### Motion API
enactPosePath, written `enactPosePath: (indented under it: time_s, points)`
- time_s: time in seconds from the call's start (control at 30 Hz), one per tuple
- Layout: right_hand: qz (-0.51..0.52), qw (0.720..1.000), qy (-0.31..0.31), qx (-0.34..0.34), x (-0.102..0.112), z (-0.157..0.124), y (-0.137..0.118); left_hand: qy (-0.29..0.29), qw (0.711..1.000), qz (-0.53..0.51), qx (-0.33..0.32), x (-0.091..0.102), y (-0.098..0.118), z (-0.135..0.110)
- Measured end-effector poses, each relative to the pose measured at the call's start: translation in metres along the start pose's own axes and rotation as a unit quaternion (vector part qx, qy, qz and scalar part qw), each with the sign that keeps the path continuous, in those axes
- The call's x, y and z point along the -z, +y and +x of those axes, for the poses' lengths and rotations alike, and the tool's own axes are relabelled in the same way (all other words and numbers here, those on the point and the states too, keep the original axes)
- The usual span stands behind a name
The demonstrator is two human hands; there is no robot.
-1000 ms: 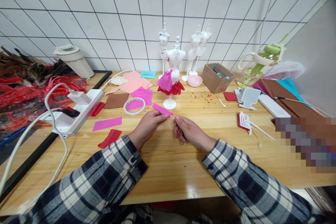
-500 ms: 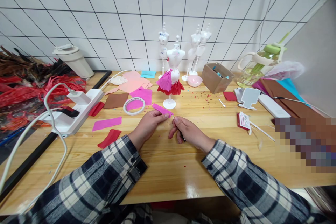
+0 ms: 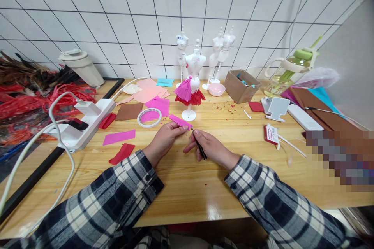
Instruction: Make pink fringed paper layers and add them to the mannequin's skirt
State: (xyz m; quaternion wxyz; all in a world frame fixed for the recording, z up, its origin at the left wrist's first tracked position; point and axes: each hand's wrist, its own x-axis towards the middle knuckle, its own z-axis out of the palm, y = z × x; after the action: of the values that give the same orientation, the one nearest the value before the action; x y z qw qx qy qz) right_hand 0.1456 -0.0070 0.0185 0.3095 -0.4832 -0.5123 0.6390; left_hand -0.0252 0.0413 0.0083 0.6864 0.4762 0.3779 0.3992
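My left hand pinches a small strip of pink paper just above the wooden table. My right hand grips small black scissors, whose tip touches the strip's right end. Just behind the strip stands a white mannequin with a pink and red fringed skirt. A roll of tape lies left of its base.
Pink, red and brown paper pieces lie at the left, beside a white power strip with cables. More mannequins, a pink bowl and a cardboard box stand behind. A bottle and paper sheets sit right.
My right hand has turned a little and brought the black scissors into view, moving their tip up to the end of the pink strip. My left hand has stayed still.
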Motion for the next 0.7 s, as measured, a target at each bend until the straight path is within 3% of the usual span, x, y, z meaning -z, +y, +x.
enactPosePath:
  time_s: [0.7]
  points:
    - [-0.009,1.0,-0.003,0.026,0.002,0.0036,0.0053,0.019,1.0,0.002,0.006,-0.0008,-0.0012,0.0006]
